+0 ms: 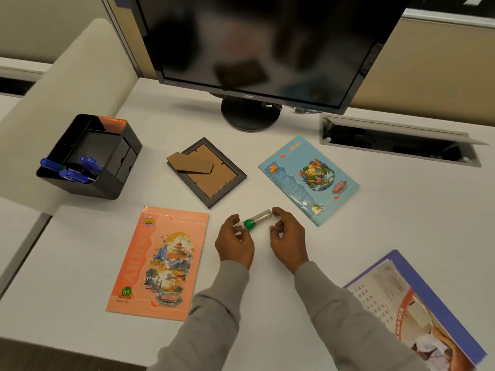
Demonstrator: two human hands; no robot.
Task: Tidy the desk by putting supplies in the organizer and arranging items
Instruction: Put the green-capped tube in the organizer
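Observation:
A small clear tube with a green cap [257, 219] is at the middle of the white desk [375, 226]. My right hand [288, 238] pinches its far clear end, and the fingertips of my left hand [234, 242] are at its green cap end. Whether the tube rests on the desk or is lifted I cannot tell. A black desk organizer [91, 156] stands at the far left with several blue-capped markers [71, 170] in its front compartment.
A picture frame [207, 172] lies face down behind the tube. A blue notebook [309, 179] lies to the right, an orange notebook [159, 262] to the left, and an open magazine [417, 309] at the lower right. A monitor [257, 49] and a cable slot [399, 141] sit at the back.

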